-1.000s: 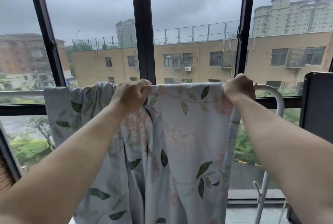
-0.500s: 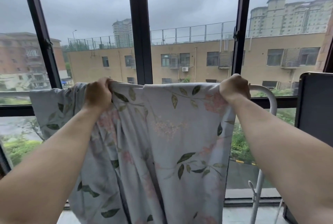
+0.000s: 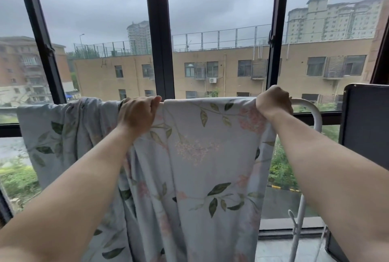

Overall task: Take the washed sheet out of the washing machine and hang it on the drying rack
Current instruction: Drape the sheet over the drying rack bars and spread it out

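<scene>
Sheet [image 3: 210, 156], pale blue with leaves and pink blossoms, hangs over the top bar of the white drying rack [image 3: 312, 114] in front of the window frame [image 3: 160, 51]. The cloth covers most of that bar. Only the bar's curved right corner and part of one leg show, and the left end is lost under bunched folds. The left hand [image 3: 136, 114] grips the sheet at the bar near the middle, fingers curled together over the far side, so their tips are out of sight. The right hand [image 3: 272, 101] is clenched round the sheet's right edge on the bar, knuckles up, fingertips hidden behind the cloth. Left of the left hand the fabric is crumpled; between the hands it lies flat. The sheet's lower end runs off the bottom of the view. A dark panel [image 3: 364, 118] at the right is cut off by the edge.
</scene>
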